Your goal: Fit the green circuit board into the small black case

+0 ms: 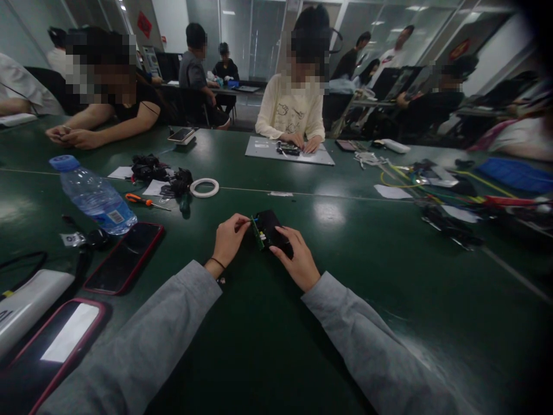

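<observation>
My right hand [299, 256] grips a small black box-shaped device [271, 226] from its right side, thumb in front and fingers over the top. Along the device's left side stands a green circuit board [258, 233], tilted on edge, with a small white part beside it. My left hand [230, 237] pinches at the board's upper left corner, where a bit of blue shows. Whether those fingertips hold the board itself or a thin wire there is too small to tell. Both hands are just above the green table [259, 334].
To the left are a water bottle [97, 196], two phones, one a dark phone [125, 258], an orange screwdriver [144, 201], a tape roll [204, 187] and black cable bundles [151, 170]. Tangled wires [449, 216] lie at right. Across the table, a person works on a grey board [261, 148].
</observation>
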`<action>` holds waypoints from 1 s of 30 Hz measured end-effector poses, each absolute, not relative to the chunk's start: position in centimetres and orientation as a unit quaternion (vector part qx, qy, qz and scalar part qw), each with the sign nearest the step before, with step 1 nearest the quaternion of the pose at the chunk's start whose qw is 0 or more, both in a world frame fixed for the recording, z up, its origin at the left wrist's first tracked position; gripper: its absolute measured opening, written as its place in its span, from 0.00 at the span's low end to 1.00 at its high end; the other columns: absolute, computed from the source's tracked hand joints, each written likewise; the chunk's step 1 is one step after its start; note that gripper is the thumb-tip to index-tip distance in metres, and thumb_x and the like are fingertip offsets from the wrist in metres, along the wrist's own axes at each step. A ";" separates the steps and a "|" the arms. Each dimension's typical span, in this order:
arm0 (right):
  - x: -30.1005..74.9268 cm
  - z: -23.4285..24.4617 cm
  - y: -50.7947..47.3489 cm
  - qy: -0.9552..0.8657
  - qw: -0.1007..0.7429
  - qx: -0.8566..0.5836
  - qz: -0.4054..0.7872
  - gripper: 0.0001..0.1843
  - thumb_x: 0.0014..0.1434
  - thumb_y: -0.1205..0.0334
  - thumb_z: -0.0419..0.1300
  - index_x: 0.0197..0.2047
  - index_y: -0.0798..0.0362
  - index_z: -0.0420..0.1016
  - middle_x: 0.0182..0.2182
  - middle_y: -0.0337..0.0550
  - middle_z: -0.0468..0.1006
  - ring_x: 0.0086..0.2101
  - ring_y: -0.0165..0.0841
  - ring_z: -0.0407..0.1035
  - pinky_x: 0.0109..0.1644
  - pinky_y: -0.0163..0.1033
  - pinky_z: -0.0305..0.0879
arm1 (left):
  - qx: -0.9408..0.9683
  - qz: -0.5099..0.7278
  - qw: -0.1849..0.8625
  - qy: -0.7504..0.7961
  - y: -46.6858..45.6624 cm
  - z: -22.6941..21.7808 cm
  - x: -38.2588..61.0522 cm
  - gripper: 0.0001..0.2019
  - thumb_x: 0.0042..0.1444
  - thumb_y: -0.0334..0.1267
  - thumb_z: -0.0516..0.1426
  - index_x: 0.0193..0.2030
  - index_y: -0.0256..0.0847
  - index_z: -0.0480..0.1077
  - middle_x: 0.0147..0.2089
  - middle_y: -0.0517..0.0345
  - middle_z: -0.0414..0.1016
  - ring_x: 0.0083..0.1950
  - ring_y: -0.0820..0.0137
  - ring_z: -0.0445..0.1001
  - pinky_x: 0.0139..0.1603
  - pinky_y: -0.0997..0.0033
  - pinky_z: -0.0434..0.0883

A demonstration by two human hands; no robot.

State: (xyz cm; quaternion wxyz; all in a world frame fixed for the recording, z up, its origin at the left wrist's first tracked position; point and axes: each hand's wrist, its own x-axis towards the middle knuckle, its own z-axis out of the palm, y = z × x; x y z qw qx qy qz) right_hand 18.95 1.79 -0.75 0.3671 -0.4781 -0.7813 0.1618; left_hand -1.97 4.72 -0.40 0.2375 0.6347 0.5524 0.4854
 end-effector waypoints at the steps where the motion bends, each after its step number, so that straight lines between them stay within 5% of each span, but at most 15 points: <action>1: 18.9 -0.8 1.8 -0.785 0.362 -0.477 0.160 0.28 0.60 0.50 0.57 0.61 0.48 0.59 0.56 0.49 0.62 0.55 0.41 0.61 0.58 0.52 0.63 | 0.634 0.492 0.244 0.545 4.8 -0.4 -2.0 0.05 0.57 0.38 0.56 0.37 0.41 0.71 0.38 0.56 0.76 0.39 0.69 0.76 0.41 0.67 0.72; 11: 18.6 -0.6 1.5 -0.788 0.346 -0.485 0.158 0.27 0.61 0.57 0.55 0.63 0.49 0.57 0.54 0.48 0.65 0.52 0.40 0.64 0.55 0.50 0.66 | 0.634 0.523 0.260 0.507 4.7 -0.3 -1.7 0.06 0.60 0.39 0.52 0.41 0.41 0.67 0.49 0.53 0.71 0.45 0.69 0.73 0.43 0.68 0.72; 18: 18.7 -0.6 1.8 -0.777 0.358 -0.476 0.205 0.26 0.63 0.53 0.54 0.63 0.47 0.58 0.54 0.46 0.66 0.52 0.38 0.65 0.56 0.49 0.66 | 0.613 0.516 0.292 0.523 4.8 -0.4 -1.6 0.08 0.62 0.42 0.50 0.42 0.42 0.64 0.40 0.56 0.72 0.37 0.71 0.73 0.39 0.70 0.71; 30: 18.7 -0.3 1.9 -0.751 0.397 -0.491 0.193 0.22 0.62 0.56 0.55 0.59 0.49 0.63 0.50 0.48 0.65 0.50 0.38 0.64 0.53 0.48 0.68 | 0.555 0.558 0.330 0.521 5.4 -0.6 -1.9 0.09 0.60 0.43 0.52 0.41 0.40 0.63 0.41 0.55 0.72 0.38 0.70 0.73 0.36 0.71 0.72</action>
